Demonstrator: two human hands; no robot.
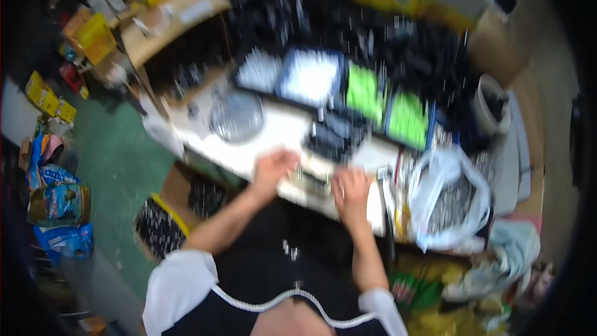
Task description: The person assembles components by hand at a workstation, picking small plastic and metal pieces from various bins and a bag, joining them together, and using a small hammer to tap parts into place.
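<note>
Motion blur smears everything I see, so the outline and ends of the small dark strip (314, 178) before me are hard to make out. I cannot tell whether my left fingers (288, 158), bent near its left end, or my right fingers (341, 182), bent just beside its right end, grip it. It is at the near part of the white tabletop (278, 135), on my side of a heap of black parts (336, 134) whose separate shapes run together. The strip looks narrow and nearly black, with a paler smear around it. Its long axis runs crosswise, slanting a little, left end farther from me, right end nearer
</note>
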